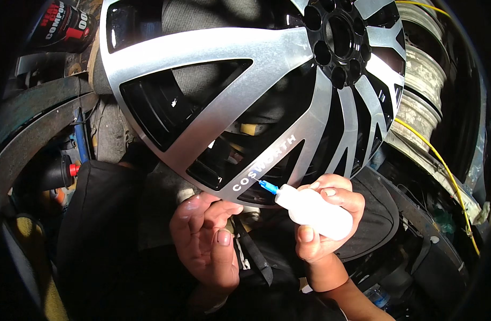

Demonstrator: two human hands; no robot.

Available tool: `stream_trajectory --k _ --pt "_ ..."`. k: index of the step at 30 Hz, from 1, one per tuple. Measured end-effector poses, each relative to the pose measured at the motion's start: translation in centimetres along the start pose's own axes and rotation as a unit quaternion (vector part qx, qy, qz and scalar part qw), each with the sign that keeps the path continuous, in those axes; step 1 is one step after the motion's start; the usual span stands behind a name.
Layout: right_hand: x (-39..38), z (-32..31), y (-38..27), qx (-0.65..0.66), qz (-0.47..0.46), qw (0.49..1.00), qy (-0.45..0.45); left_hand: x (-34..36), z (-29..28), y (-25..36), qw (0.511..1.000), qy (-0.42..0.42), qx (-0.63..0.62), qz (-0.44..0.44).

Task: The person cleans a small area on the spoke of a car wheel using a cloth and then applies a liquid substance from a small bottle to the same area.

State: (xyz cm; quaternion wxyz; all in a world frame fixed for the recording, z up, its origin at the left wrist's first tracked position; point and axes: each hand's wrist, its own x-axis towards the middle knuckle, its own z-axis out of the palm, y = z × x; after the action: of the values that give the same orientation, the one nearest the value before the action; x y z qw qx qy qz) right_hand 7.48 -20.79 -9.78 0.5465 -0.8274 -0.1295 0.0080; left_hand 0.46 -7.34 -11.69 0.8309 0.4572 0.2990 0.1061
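A silver and black alloy wheel stands tilted in front of me, its hub towards the upper right. White lettering runs along one of its lower spokes. My right hand is closed round a white squeeze bottle. The bottle's blue needle tip points up and left, its thin end at the lettering near the rim. Below the wheel's lower edge, my left hand is palm up with fingers loosely bent and thumb apart. Its fingertips are close to the rim; whether they touch it I cannot tell.
A dark tub stands at the upper left. Several worn wheels are stacked on the right, with a yellow cable running past them. At the left are a blue rod and a black container with a red cap.
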Motion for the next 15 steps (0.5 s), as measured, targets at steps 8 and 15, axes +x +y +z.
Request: stream_trajectory --k 8,15 --pt "0.11 0.03 -0.1 -0.009 0.0 1.0 -0.002 -0.14 -0.19 -0.12 1.0 0.004 -0.005 -0.002" --pt "-0.33 0.42 -0.75 -0.02 0.07 0.997 0.032 -0.05 -0.06 -0.01 1.0 0.007 -0.007 -0.006"
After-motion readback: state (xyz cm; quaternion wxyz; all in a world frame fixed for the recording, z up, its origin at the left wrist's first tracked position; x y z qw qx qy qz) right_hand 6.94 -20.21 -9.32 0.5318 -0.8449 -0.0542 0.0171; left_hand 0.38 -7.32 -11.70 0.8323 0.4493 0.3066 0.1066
